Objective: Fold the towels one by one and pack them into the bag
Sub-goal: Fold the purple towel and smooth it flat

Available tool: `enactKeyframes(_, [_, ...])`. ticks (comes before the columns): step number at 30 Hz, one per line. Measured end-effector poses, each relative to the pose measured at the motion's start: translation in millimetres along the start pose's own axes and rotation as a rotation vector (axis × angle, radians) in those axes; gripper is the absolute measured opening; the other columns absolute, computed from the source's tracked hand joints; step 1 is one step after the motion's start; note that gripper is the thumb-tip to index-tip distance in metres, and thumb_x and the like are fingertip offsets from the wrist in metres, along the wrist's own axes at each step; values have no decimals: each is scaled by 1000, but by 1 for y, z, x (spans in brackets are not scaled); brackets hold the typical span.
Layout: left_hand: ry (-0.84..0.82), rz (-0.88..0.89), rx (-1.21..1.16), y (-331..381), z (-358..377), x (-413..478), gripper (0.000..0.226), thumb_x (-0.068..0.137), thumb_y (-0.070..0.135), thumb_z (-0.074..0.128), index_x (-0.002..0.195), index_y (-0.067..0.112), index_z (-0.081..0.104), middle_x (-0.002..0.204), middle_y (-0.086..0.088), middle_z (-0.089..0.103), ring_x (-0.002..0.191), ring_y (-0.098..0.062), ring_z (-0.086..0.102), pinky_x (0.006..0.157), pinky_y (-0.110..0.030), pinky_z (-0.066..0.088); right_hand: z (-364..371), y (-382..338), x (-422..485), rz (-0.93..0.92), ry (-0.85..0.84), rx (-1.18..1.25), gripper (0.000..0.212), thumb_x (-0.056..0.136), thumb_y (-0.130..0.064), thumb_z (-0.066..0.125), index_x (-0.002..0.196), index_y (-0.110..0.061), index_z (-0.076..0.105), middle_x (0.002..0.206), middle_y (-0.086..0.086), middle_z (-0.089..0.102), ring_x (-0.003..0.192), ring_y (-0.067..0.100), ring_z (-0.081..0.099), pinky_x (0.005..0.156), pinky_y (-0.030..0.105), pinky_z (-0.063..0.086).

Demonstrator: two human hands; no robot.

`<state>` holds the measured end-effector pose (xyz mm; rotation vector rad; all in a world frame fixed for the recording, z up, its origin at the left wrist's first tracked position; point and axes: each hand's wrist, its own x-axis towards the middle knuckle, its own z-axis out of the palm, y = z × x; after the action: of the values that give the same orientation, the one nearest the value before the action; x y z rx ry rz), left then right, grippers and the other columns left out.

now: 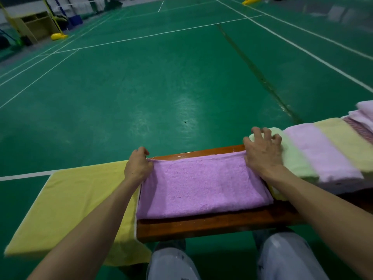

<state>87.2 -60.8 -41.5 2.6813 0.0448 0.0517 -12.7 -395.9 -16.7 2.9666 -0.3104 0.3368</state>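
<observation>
The folded lilac terry towel (201,186) lay flat across the reddish-brown wooden bench (201,227), square to the person seated behind it, evidently so the bench top could serve as a folding surface. The left hand (137,166) pinched the towel's far left corner, fingers curled on the hem, holding that edge taut and straight. The right hand (262,152) rested its heel on the far right corner, fingers bent and spread toward the pale-green towel (296,160) just beside it; whether its thumb gripped the hem could not be told. That towel, a pink towel (323,152) and a yellow towel (349,142) lay overlapped along the bench to the right, probably queued for their turn. A flat pale-yellow cloth (80,199) draped the bench's left end; whether it was the bag was unclear. The fold looked partway done, and packing had not started.
</observation>
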Motion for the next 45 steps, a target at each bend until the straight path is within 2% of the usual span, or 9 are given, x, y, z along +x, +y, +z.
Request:
enactKeyframes(3, [10, 67, -146, 32, -1, 8, 24, 83, 5, 64, 107, 4, 63, 104, -9, 63, 97, -25, 59, 84, -30, 44, -15, -5, -10, -140, 161, 359, 26, 71, -3, 67, 97, -6, 67, 117, 16, 58, 105, 36, 55, 89, 46, 40])
enactKeyframes(6, [-230, 79, -411, 79, 9, 3, 13, 87, 1, 60, 98, 7, 64, 95, -14, 65, 80, -24, 61, 67, -31, 49, -20, -22, -40, -51, -7, 778, 28, 88, -12, 64, 116, -7, 62, 113, 7, 59, 100, 19, 55, 93, 33, 48])
enactKeyframes(12, [-697, 166, -537, 171, 43, -24, 31, 88, -11, 49, 117, -1, 57, 109, -12, 60, 93, -20, 57, 68, -25, 54, 12, -34, -75, 207, -119, 987, 34, 87, -11, 67, 120, -6, 63, 113, 8, 64, 102, 21, 60, 94, 29, 48])
enactKeyframes(15, [-795, 145, -555, 199, 58, -28, 42, 82, -19, 42, 118, -1, 55, 113, -19, 58, 96, -25, 55, 73, -32, 54, 14, -34, -82, 144, -77, 973, 20, 88, -11, 66, 108, -8, 63, 97, -1, 56, 91, 14, 53, 86, 21, 44])
enactKeyframes(24, [-883, 193, -363, 231, 78, -31, 49, 77, -10, 51, 123, 6, 51, 120, -23, 59, 95, -24, 56, 83, -42, 51, 28, -31, -85, 41, -35, 957, 26, 83, -7, 66, 108, -8, 63, 102, 6, 61, 89, 10, 50, 81, 7, 31])
enactKeyframes(34, [-825, 417, -185, 225, 75, -31, 43, 80, 0, 59, 122, 6, 58, 107, -13, 66, 97, -24, 61, 90, -42, 54, 21, -26, -93, 61, 75, 1184, 24, 84, -3, 65, 106, -13, 65, 102, -5, 60, 89, 6, 58, 81, 5, 44])
enactKeyframes(39, [-777, 536, -110, 209, 59, -26, 21, 85, 2, 58, 99, 11, 72, 96, -10, 70, 85, -17, 59, 83, -37, 52, 6, -22, -115, 290, 99, 1394, 45, 85, 3, 64, 117, -26, 51, 116, -7, 52, 92, 3, 60, 70, 9, 50])
enactKeyframes(42, [-770, 549, -170, 197, 48, -25, 21, 85, 0, 59, 85, 18, 69, 81, -1, 66, 76, -12, 55, 73, -28, 47, 2, -24, -129, 389, 24, 1509, 60, 85, 2, 66, 130, -29, 38, 128, -8, 44, 76, 9, 65, 63, 14, 53])
enactKeyframes(45, [-768, 492, -286, 178, 36, -24, 16, 85, -4, 60, 89, 8, 70, 86, -10, 65, 80, -16, 56, 79, -32, 47, -3, -31, -134, 516, 29, 1619, 68, 89, -2, 65, 140, -27, 29, 139, -7, 34, 84, 4, 68, 58, 21, 57])
